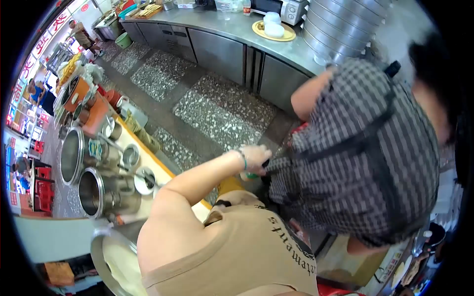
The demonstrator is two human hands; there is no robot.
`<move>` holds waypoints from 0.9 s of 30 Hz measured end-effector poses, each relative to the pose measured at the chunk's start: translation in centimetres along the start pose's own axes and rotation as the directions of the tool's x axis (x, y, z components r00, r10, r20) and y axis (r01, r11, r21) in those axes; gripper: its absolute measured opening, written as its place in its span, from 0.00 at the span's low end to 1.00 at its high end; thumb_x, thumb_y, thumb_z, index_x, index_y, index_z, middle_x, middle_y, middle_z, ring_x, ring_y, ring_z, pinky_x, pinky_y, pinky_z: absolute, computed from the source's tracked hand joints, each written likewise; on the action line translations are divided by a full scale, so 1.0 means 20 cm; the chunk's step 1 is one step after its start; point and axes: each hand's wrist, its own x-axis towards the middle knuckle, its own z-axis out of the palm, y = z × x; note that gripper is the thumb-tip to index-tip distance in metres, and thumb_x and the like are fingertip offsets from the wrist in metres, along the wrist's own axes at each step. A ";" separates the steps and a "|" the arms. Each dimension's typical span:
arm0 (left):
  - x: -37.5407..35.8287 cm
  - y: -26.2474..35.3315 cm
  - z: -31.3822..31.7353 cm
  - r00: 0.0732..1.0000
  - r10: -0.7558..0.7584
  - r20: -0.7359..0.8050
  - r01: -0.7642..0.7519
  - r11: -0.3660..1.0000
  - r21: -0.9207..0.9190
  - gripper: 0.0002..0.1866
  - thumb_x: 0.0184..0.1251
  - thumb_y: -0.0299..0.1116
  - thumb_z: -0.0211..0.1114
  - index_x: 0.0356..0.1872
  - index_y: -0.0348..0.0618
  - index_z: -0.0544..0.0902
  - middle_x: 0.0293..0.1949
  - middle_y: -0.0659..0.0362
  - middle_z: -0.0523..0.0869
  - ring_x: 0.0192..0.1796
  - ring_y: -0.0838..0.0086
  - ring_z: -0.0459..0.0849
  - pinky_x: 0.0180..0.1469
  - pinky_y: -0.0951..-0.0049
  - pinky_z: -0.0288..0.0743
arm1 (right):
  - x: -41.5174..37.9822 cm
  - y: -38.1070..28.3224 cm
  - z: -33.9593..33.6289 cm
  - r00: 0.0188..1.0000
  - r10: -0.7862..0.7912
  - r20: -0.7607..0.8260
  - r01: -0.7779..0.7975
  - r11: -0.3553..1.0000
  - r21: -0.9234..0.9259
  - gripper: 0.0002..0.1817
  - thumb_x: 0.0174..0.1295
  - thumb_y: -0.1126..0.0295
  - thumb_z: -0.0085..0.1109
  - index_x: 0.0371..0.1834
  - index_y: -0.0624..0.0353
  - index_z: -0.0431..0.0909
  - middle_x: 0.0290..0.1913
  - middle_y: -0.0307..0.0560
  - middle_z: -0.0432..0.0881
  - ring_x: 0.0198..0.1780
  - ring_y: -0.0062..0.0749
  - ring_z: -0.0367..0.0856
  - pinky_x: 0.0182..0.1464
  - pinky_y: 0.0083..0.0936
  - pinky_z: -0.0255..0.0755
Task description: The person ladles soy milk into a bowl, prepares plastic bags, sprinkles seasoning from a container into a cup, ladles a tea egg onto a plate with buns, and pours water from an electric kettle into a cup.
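"What is at the left hand (255,158)?"

"A small dark item (266,163) by the fingertips, mid-scene, mostly hidden. The gloved fingers look bent, but I can't tell whether they grip it. The right hand is out of view."

"What could go wrong?"

"The co-worker's checked shirt (365,148) is just beside it on the right. If that person turns, the bump could knock the item loose."

"And to the left?"

"A white bowl (140,187) with a utensil in it sits near the elbow; a backward swing could tip it against the steel pot (121,195). The steel counter (207,18) is well apart, on the far side."
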 end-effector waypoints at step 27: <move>0.75 -1.94 -1.55 0.603 0.688 -0.404 -0.706 0.696 0.131 0.25 0.56 0.51 0.64 0.48 0.43 0.77 0.45 0.53 0.77 0.47 0.59 0.78 0.42 0.61 0.78 | 3.06 -1.89 1.13 0.908 -0.354 0.225 0.396 0.901 -0.176 0.29 0.49 0.81 0.62 0.57 0.58 0.66 0.44 0.44 0.78 0.42 0.27 0.79 0.40 0.25 0.75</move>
